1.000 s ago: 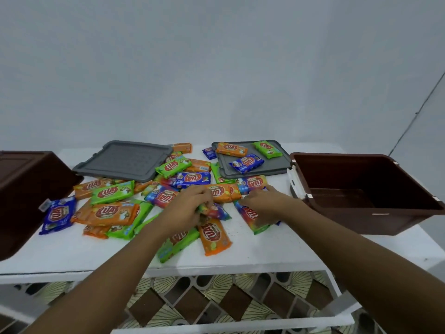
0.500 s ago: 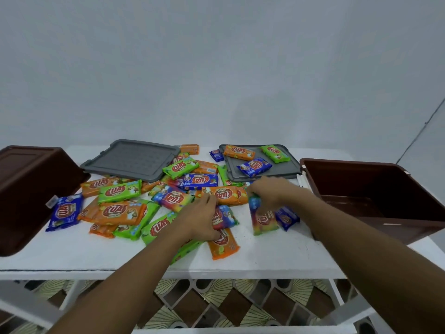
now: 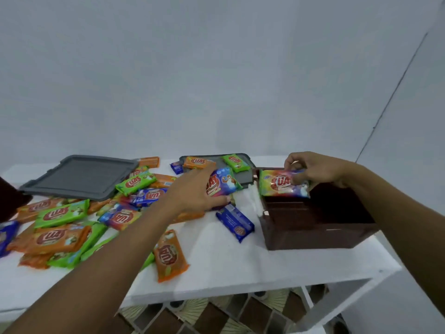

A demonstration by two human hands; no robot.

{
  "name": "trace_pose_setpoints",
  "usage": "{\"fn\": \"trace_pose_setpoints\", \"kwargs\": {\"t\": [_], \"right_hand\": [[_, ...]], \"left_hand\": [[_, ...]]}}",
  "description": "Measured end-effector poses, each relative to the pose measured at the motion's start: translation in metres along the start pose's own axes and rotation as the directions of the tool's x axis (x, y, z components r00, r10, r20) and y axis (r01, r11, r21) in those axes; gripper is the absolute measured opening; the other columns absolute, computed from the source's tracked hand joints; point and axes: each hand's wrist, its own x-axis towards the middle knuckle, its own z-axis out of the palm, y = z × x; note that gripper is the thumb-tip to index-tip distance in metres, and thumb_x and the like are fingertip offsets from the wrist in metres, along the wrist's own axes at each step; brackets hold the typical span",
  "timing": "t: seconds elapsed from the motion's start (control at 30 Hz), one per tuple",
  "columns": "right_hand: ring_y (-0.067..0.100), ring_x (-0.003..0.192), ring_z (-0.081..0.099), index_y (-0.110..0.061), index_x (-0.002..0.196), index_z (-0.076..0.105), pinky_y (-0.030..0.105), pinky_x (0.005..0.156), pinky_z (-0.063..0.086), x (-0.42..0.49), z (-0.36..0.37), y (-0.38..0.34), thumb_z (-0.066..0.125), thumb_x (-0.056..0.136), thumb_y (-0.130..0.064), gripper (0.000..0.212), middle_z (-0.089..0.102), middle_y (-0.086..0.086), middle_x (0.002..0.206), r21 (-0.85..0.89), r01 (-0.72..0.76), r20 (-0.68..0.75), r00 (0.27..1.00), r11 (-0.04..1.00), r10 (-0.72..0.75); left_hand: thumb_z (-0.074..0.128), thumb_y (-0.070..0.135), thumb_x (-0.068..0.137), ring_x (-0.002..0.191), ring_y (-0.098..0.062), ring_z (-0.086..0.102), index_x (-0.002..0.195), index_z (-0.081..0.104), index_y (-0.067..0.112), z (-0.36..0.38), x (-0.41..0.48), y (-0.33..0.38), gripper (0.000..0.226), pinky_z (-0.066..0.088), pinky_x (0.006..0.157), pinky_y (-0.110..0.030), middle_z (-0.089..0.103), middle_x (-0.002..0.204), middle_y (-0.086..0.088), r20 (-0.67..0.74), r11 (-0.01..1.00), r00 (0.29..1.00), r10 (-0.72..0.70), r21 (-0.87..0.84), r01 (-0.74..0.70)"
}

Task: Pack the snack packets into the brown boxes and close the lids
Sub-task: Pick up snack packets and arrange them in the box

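Your right hand (image 3: 317,168) now over open brown plastic box (image 3: 313,227) at table's right end, risen from pile since half a second ago; your left hand (image 3: 195,191) shifted right too. Right fingers pinch rainbow-coloured foil snack packet (image 3: 280,186) above box's left rim. Left hand grips second rainbow packet (image 3: 222,183), just left of box. Bare strip of white tabletop (image 3: 228,266) between small blue packet (image 3: 235,222) and box wall. Orange packet (image 3: 169,255) near front edge. Grey plastic lid (image 3: 77,175) at back left.
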Motion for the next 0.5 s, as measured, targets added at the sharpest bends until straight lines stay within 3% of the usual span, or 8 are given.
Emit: {"fn": "trace_pose_setpoints", "kwargs": {"t": [0.1,0.17,0.3,0.4,0.5], "right_hand": [[0.025,0.092,0.067,-0.020,0.114,0.058,0.034,0.062,0.058,-0.002,-0.022,0.040,0.063,0.088,-0.001,0.033,0.064,0.008,0.109,-0.020,-0.064,-0.021,0.998,0.998,0.064],[0.025,0.096,0.064,-0.023,0.113,0.061,0.038,0.073,0.060,0.001,-0.034,0.069,0.061,0.087,-0.002,0.034,0.062,0.007,0.112,-0.169,-0.114,-0.027,0.993,0.979,0.111],[0.017,0.097,0.059,-0.023,0.113,0.064,0.023,0.067,0.054,0.014,-0.037,0.112,0.058,0.086,-0.005,0.033,0.060,0.004,0.114,-0.387,-0.140,-0.056,0.990,0.911,0.128],[0.019,0.096,0.057,-0.021,0.116,0.065,0.025,0.074,0.050,0.025,-0.029,0.137,0.060,0.086,-0.005,0.034,0.061,0.005,0.117,-0.492,-0.143,-0.060,0.990,0.859,0.130],[0.023,0.104,0.056,-0.022,0.117,0.063,0.033,0.082,0.049,0.033,-0.019,0.151,0.062,0.085,-0.015,0.033,0.060,0.006,0.119,-0.696,-0.061,-0.063,0.998,0.715,0.024]], "left_hand": [[0.063,0.069,0.075,0.098,-0.014,0.058,0.137,0.032,0.029,-0.002,0.027,0.042,0.079,0.052,0.082,-0.035,0.057,0.122,0.004,-0.027,0.994,0.993,0.111,-0.022,-0.111],[0.068,0.065,0.074,0.097,-0.013,0.056,0.130,0.039,0.028,0.003,0.049,0.072,0.073,0.050,0.080,-0.033,0.056,0.118,0.007,-0.040,0.978,0.978,0.206,0.023,-0.205],[0.072,0.060,0.072,0.111,-0.019,0.053,0.135,0.045,0.020,0.030,0.088,0.121,0.079,0.048,0.090,-0.041,0.051,0.125,0.003,0.025,0.934,0.945,0.326,0.147,-0.326],[0.072,0.060,0.072,0.114,-0.022,0.052,0.137,0.043,0.019,0.059,0.109,0.145,0.082,0.049,0.089,-0.041,0.048,0.127,0.000,0.145,0.921,0.942,0.302,0.211,-0.327],[0.072,0.063,0.070,0.114,-0.025,0.054,0.132,0.047,0.020,0.084,0.122,0.153,0.080,0.048,0.085,-0.040,0.050,0.125,-0.001,0.284,0.901,0.934,0.214,0.313,-0.302]]}}
